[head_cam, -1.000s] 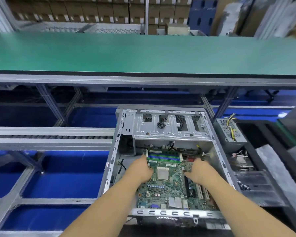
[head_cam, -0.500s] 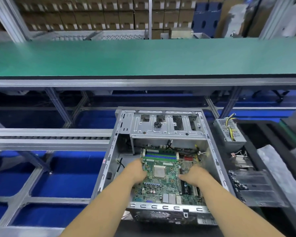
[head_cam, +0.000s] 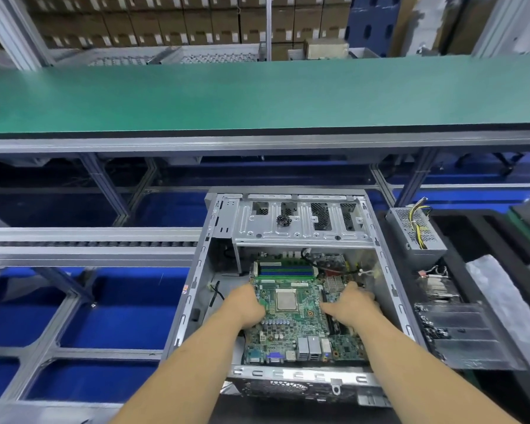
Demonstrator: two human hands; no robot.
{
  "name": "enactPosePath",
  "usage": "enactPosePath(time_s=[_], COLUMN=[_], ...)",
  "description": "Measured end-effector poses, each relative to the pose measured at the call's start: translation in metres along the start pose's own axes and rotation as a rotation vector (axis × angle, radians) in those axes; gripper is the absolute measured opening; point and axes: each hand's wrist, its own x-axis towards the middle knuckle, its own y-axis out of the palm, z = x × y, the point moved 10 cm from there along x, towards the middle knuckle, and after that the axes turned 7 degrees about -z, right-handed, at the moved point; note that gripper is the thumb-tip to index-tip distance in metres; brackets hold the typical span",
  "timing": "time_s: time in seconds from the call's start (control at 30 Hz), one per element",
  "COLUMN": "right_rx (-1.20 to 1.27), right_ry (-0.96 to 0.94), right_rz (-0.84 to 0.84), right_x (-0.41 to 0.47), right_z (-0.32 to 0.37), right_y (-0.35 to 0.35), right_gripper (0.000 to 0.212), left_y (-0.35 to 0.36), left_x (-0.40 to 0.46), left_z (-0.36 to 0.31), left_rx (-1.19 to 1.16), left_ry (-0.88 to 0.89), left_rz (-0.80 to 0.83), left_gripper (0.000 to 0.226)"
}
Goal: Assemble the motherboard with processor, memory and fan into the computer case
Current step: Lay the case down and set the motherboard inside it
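Note:
A green motherboard (head_cam: pixel 291 335) lies inside the open grey computer case (head_cam: pixel 196 289), with a silver processor (head_cam: pixel 286 299) at its middle and memory sticks (head_cam: pixel 285 268) along its far edge. My left hand (head_cam: pixel 248 304) grips the board's left edge, fingers curled over it. My right hand (head_cam: pixel 351 306) holds the board's right side near a small silver heatsink (head_cam: pixel 334 284). Both forearms reach in over the case's near wall. The fingertips are hidden under the board's edges.
A drive cage (head_cam: pixel 300 221) spans the far end of the case. To the right on a dark tray sit a power supply (head_cam: pixel 416 232) with yellow wires, a cooler (head_cam: pixel 441 286) and a black plastic part (head_cam: pixel 462 332). A green conveyor belt (head_cam: pixel 257 96) runs behind.
The motherboard has settled lower and nearer in the case, showing its rear ports. Both hands have shifted with it, still on its left and right sides.

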Motion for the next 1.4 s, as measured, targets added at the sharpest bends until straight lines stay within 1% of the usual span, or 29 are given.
enactPosePath(time_s=[0.1,0.3,0.37,0.43,0.53,0.57,0.67,0.73,0.8,0.83,0.9,0.93,1.03,1.13,1.27,1.4], right_rx=[-0.008,-0.018,-0.013,-0.007,-0.023,-0.022,-0.015,-0.002,0.020,0.031,0.039,0.032,-0.017,-0.085,-0.116,-0.098], right_ry=[0.008,-0.022,-0.040,-0.049,-0.066,-0.075,-0.091,-0.082,-0.067,-0.063,-0.059,-0.056,-0.045,-0.058,-0.080,-0.074], right_rz=[0.017,-0.008,-0.005,0.008,0.008,0.013,0.067,0.092,0.045,0.002,-0.062,-0.074,-0.075,-0.040,-0.008,-0.017], right_x=[-0.001,-0.006,-0.008,-0.010,-0.013,-0.014,-0.013,-0.011,-0.007,-0.005,-0.002,-0.001,-0.003,-0.004,-0.006,-0.008], right_z=[-0.001,0.000,0.001,0.002,0.003,0.004,0.005,0.004,0.003,0.003,0.003,0.004,0.005,0.004,0.003,0.004], right_y=[0.001,-0.004,-0.003,-0.001,0.003,0.005,0.010,0.011,0.005,0.000,-0.009,-0.011,-0.012,-0.004,0.001,-0.002], right_gripper=[0.098,0.105,0.109,0.113,0.118,0.120,0.121,0.117,0.110,0.102,0.087,0.083,0.087,0.093,0.093,0.090], left_y=[0.000,-0.001,-0.007,-0.018,-0.031,-0.032,-0.023,-0.015,-0.007,-0.004,0.003,0.005,0.005,0.004,0.004,0.004], left_x=[0.001,0.003,0.003,0.003,0.001,0.001,0.004,0.006,0.009,0.010,0.011,0.011,0.011,0.009,0.007,0.006], left_z=[0.001,0.003,0.005,0.007,0.009,0.009,0.009,0.010,0.010,0.008,0.005,0.004,0.003,0.003,0.005,0.004], left_rx=[-0.025,-0.065,-0.075,-0.050,0.046,0.082,0.124,0.098,0.041,0.016,-0.007,0.000,0.011,0.002,-0.062,-0.051], left_ry=[-0.006,-0.027,-0.052,-0.064,-0.069,-0.068,-0.059,-0.054,-0.037,-0.022,0.002,0.011,0.035,0.053,0.024,0.038], left_rz=[-0.004,-0.023,-0.083,-0.157,-0.240,-0.250,-0.180,-0.121,-0.087,-0.071,-0.035,-0.020,-0.011,-0.007,0.001,0.021], left_gripper=[0.015,0.016,0.021,0.020,0.033,0.033,0.031,0.032,0.028,0.026,0.032,0.034,0.032,0.025,0.021,0.022])
